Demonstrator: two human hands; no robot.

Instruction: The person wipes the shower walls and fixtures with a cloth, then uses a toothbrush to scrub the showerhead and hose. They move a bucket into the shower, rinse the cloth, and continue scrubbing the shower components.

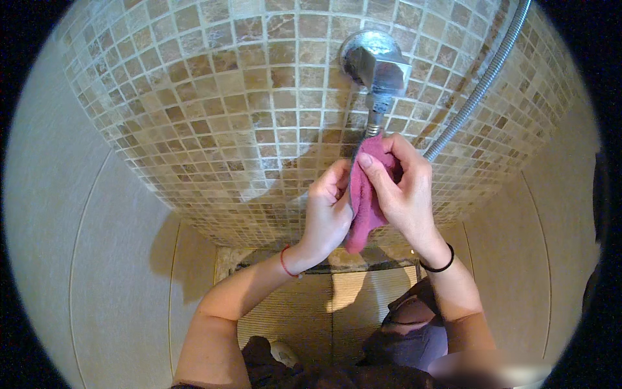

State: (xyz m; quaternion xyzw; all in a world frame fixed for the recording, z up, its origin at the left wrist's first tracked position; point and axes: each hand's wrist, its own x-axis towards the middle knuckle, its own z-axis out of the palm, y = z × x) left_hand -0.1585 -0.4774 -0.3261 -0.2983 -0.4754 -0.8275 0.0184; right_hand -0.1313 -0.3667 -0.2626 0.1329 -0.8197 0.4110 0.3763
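A pink cloth [363, 199] is wrapped around the upper end of a metal shower hose [373, 130], just below a chrome wall outlet [384, 68]. My right hand [410, 185] pinches the cloth from the right, thumb on its front. On the cloth's left side, my left hand [330, 209] has its fingers curled against the edge; part of them is hidden behind the cloth. The cloth's lower end hangs between my wrists. The outlet's metal looks stained with whitish and dark marks.
A mosaic tile wall [223, 102] fills the view ahead. Another stretch of metal hose [478, 92] runs diagonally at the right, passing behind my right hand. Large plain tiles [116, 272] flank the wall. Below lies a ribbed floor [311, 311], with my legs and feet near it.
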